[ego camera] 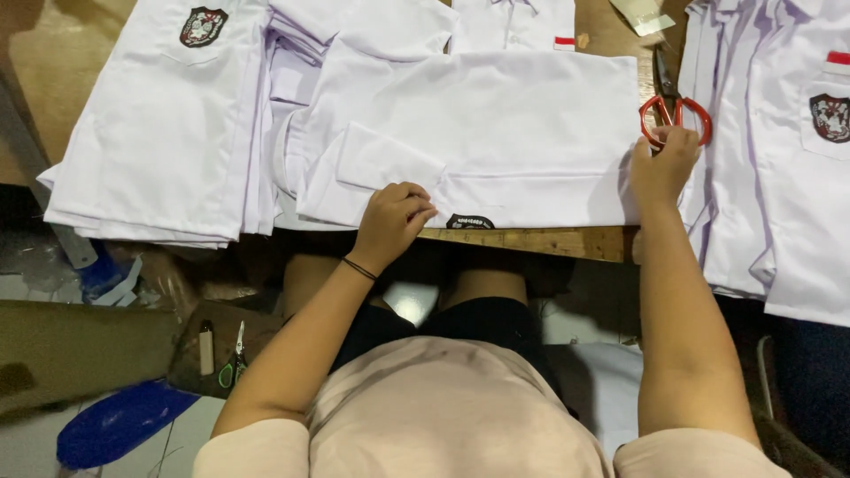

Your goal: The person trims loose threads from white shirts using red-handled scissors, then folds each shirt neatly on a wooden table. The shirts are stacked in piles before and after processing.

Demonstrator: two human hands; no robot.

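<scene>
Folded white shirt lies flat on the wooden worktop, near its front edge. Left hand presses the lower hem, grip curled together on cloth. Right hand touches the red-handled scissors just beside the shirt; whether its grip has closed on the handles cannot be told. Recommendation: keep the left hand bearing down, so the fold stays square while the scissors are taken up.

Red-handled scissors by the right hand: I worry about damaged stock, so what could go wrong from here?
1. The right hand touches the red-handled scissors beside the folded white shirt; the blades could snag or nick the cloth.
2. The left hand presses the shirt hem at the wooden table edge; the shirt might slide off.
</scene>
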